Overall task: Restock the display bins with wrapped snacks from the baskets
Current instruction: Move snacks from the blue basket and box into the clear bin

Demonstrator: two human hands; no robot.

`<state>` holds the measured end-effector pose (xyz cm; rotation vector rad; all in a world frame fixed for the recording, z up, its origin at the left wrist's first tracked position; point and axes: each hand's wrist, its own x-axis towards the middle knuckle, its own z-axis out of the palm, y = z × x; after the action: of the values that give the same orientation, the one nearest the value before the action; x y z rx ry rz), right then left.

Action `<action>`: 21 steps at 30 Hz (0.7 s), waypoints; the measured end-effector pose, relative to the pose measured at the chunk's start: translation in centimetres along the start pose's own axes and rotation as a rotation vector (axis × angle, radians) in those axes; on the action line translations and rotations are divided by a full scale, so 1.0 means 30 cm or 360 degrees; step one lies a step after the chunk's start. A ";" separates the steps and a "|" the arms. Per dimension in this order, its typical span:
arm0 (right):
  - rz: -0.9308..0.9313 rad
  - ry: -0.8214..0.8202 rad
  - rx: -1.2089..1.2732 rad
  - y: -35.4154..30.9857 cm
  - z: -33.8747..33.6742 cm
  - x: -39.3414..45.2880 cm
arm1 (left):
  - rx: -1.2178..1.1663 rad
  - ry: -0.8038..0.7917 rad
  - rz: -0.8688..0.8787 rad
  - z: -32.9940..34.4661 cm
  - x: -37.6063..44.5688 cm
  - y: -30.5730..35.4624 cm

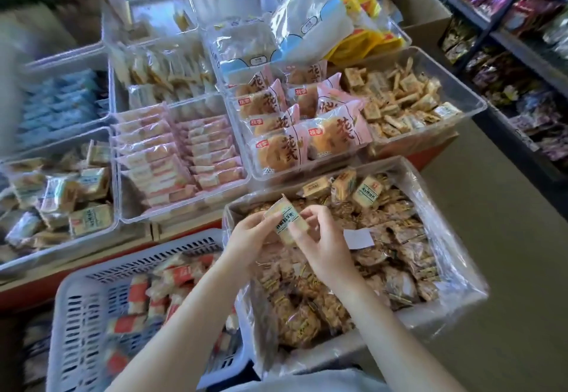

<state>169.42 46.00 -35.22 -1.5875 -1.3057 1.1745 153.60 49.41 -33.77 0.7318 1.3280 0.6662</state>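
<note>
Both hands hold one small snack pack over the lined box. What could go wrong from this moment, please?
1. The wrapped pack is only pinched between the left hand and right hand, so it might slip back into the lined box.
2. The clear bin of similar packs lies beyond the full pink-bread bin; a reaching arm may disturb that stock.

We see both hands holding one wrapped snack above a plastic-lined box of small brown snack packets. The left hand grips its left side and the right hand pinches its right edge. Left of the box sits a white slotted basket of red-and-white packets. Beyond them, clear display bins hold pink-wrapped cakes, pale bars and tan biscuits. Shelves of dark packets run along the right.
</note>
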 end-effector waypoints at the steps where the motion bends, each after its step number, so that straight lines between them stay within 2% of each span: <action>1: 0.0108 -0.0008 0.0155 -0.018 0.017 0.009 | 0.0044 -0.0012 0.0048 -0.044 -0.002 0.010; 4: 0.0449 -0.0056 0.0354 -0.065 0.102 0.023 | 0.0136 -0.0013 0.0163 -0.188 -0.033 0.041; 6: 0.0547 -0.0191 0.0505 -0.114 0.197 0.015 | 0.0186 0.0012 0.0219 -0.304 -0.051 0.049; 8: 0.0533 -0.0311 0.0590 -0.180 0.318 0.009 | 0.0237 0.0065 0.0255 -0.440 -0.075 0.048; 10: 0.0464 -0.0322 0.0510 -0.232 0.457 0.017 | 0.0258 0.0153 0.0297 -0.587 -0.092 0.039; 13: 0.0379 -0.0254 0.0302 -0.304 0.699 0.053 | 0.0265 0.0511 0.0394 -0.839 -0.124 0.011; 14: 0.0371 -0.0224 0.0245 -0.322 0.753 0.070 | 0.0446 0.0716 0.0443 -0.910 -0.122 -0.003; 16: 0.0334 -0.0225 0.0188 -0.379 0.895 0.115 | 0.1074 0.1170 0.0546 -1.090 -0.119 -0.044; 17: 0.0313 -0.0226 0.0166 -0.406 0.967 0.143 | 0.1362 0.1287 0.0547 -1.176 -0.110 -0.073; 19: 0.0222 -0.0202 0.0084 -0.455 1.108 0.206 | 0.1682 0.1230 0.0371 -1.322 -0.095 -0.128; 21: 0.0063 -0.0131 -0.0049 -0.496 1.210 0.275 | 0.1817 0.1067 0.0201 -1.394 -0.078 -0.180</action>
<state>130.89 56.96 -33.43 -1.6086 -1.3564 1.2617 111.91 48.03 -40.41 1.5916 2.3248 0.1752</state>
